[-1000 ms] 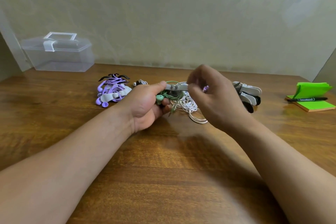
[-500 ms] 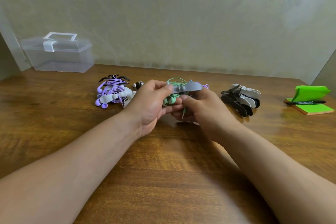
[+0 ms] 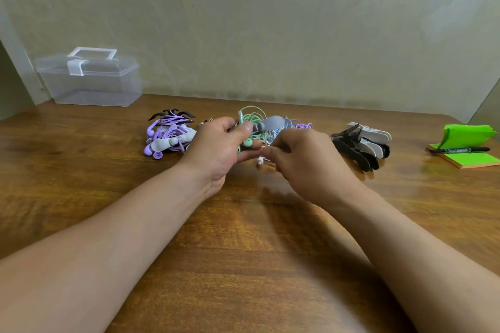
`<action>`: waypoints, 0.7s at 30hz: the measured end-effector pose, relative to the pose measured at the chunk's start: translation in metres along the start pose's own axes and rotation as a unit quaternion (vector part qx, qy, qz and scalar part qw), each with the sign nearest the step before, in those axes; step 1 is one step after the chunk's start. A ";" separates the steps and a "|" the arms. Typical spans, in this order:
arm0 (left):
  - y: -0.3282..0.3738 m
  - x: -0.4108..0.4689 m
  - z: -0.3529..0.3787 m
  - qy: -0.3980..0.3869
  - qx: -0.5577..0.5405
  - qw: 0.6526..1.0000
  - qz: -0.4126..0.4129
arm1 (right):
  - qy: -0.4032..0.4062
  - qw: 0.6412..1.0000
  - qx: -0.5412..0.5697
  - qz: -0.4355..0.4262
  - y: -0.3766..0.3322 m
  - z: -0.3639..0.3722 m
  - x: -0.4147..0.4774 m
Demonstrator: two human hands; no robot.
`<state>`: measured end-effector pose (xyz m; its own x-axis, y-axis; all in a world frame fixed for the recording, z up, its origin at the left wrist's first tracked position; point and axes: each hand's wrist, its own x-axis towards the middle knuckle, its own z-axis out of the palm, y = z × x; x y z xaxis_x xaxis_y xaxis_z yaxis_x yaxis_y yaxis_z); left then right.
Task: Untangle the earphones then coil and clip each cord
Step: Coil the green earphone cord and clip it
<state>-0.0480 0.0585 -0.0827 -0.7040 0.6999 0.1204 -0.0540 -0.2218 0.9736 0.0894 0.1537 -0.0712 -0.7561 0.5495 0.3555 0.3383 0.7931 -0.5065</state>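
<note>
My left hand [image 3: 220, 147] grips a coil of green earphones [image 3: 250, 117] with a grey clip [image 3: 270, 123] sticking out to the right above the thumb. My right hand [image 3: 303, 159] is just right of it, fingers curled and pinching a thin white cord near a white plug [image 3: 260, 161] on the table. Behind my hands lies a tangle of white, blue and purple cords [image 3: 293, 124]. A coiled purple pair [image 3: 169, 135] with a grey clip lies to the left.
A pile of black and white clips [image 3: 361, 143] lies to the right. A green sticky-note pad [image 3: 466, 147] with a black marker [image 3: 460, 150] is at the far right. A clear plastic box [image 3: 90, 78] stands at the back left against the wall.
My right hand came down from the clip and now pinches a white cord near the table. My left hand lifted the green coil slightly, the clip staying on it.
</note>
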 end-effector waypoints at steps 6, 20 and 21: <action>-0.005 -0.001 -0.002 -0.003 0.132 0.989 0.060 | -0.049 0.997 -0.012 -0.064 0.002 -0.011 0.003; 0.005 -0.008 -0.005 -0.121 0.272 0.951 0.085 | 0.001 0.995 0.070 -0.078 0.014 -0.026 0.006; 0.004 -0.008 -0.005 -0.135 0.283 0.946 0.082 | -0.006 0.994 0.072 -0.078 0.014 -0.026 0.005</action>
<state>-0.0460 0.0488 -0.0805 -0.4596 0.8521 0.2504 0.4828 0.0030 0.8757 0.1048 0.1743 -0.0564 -0.8003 0.4186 0.4293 0.1326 0.8218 -0.5541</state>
